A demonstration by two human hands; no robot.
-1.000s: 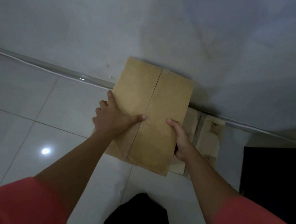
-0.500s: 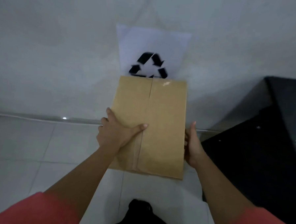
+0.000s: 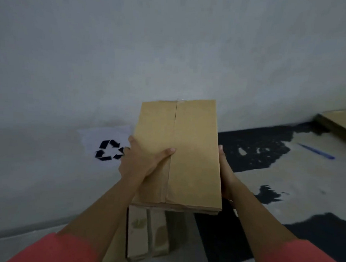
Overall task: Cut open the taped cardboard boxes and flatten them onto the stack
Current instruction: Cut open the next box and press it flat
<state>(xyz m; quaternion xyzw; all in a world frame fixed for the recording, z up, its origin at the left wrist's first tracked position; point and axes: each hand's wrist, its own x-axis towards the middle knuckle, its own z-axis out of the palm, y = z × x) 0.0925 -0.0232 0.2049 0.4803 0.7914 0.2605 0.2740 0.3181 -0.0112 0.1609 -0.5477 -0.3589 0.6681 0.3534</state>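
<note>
The left hand (image 3: 138,165) pinches the flat brown cardboard box (image 3: 195,156), thumb on top. The right hand (image 3: 226,173) touches its right edge; fingers hidden, grip unclear.

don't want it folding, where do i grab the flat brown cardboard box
Grip the flat brown cardboard box by its long side edges near mid-length, coming in from left and right: it is thin and long with a centre seam, so it may fold.
</note>
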